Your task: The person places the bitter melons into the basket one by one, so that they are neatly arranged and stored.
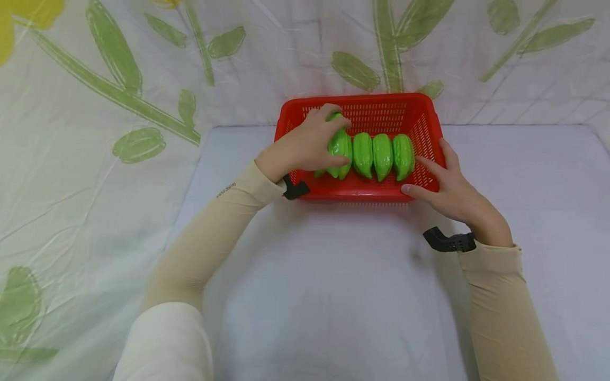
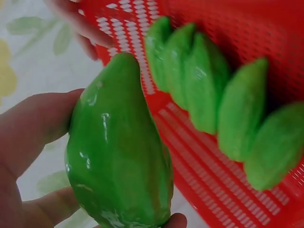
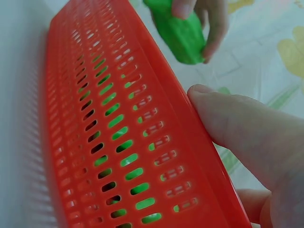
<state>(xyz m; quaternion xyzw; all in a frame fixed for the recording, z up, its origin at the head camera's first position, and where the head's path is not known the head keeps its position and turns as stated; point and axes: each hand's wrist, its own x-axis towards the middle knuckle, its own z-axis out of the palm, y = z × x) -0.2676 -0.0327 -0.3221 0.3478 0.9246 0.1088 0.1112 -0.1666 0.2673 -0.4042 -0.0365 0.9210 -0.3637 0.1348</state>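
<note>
My left hand (image 1: 312,138) grips a glossy green fruit (image 2: 118,147), ridged and tapering to a blunt tip. It holds the fruit above the left part of a red plastic basket (image 1: 357,196). Several more green fruits (image 1: 383,156) of the same kind lie side by side in the basket. At the basket's right end, my right hand (image 1: 455,190) holds the rim near the front corner. Its thumb (image 3: 223,111) lies along the front rim, and the other fingers spread over the right side. Part of the row is hidden behind my left hand.
The basket stands at the back of a table covered with a white cloth (image 1: 324,286). A pale sheet (image 1: 281,63) with green leaf and yellow flower prints hangs right behind it and covers the left side. Each wrist wears a black camera strap (image 1: 450,242).
</note>
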